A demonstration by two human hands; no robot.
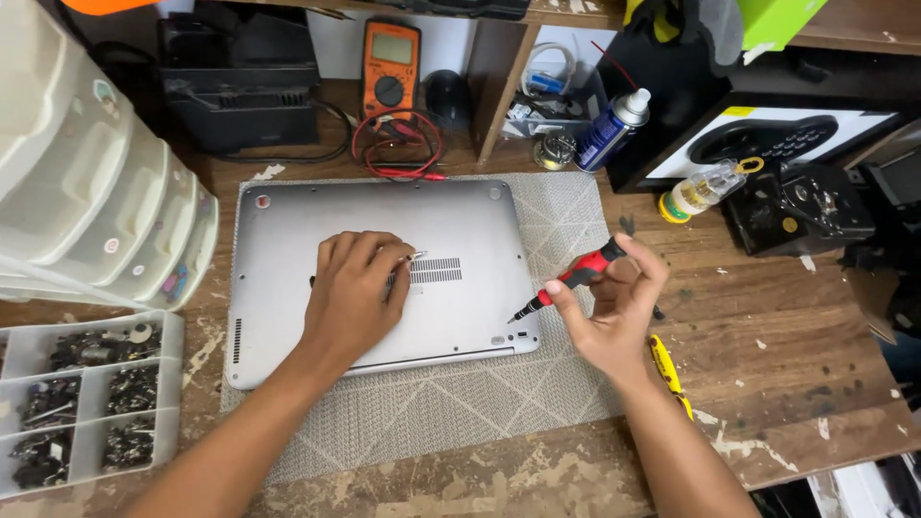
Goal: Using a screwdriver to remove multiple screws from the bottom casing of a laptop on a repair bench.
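Far left, a divided parts tray [86,336] sits on the wooden surface [787,384], its compartments full of small dark hardware. Next over, the silver laptop [288,249] lies bottom-up on a grey woven mat [432,422]. The left hand [353,288] is flat on the case, fingers pressed down beside the vent slots [436,270], bracing it and clasping nothing. To the right, the right hand [614,307] pinches a red-and-black screwdriver [573,279], tip angled down toward the laptop's near right corner but hovering off it. To do this well, I'd say: seat the tip square in the screw head, hold the case steady, turn without slipping. A yellow tool [665,364] lies just behind the wrist.
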